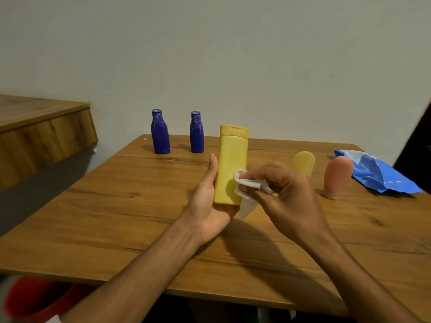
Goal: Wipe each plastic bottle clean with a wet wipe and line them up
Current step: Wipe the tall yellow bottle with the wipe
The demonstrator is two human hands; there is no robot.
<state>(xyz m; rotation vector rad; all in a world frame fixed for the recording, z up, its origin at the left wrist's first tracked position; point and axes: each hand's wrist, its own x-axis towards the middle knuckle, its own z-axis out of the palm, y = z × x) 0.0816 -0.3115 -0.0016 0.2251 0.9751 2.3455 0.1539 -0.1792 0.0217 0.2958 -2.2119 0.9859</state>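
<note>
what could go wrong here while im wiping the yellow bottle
1. The left hand grips the yellow bottle only at its lower end, above the table; once it is wet it could slip out and drop.
2. The right hand with the wipe works just in front of the pink tube, which stands on its narrow cap, and the small yellow tube; a wide stroke might knock them over.

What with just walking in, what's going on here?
A person cleans a tall yellow bottle: the left hand holds it upright, the right hand presses a white wipe against it. Behind stand a blue bottle and its blue twin; a small yellow bottle and a pink bottle stand by the wipe pack.
</note>
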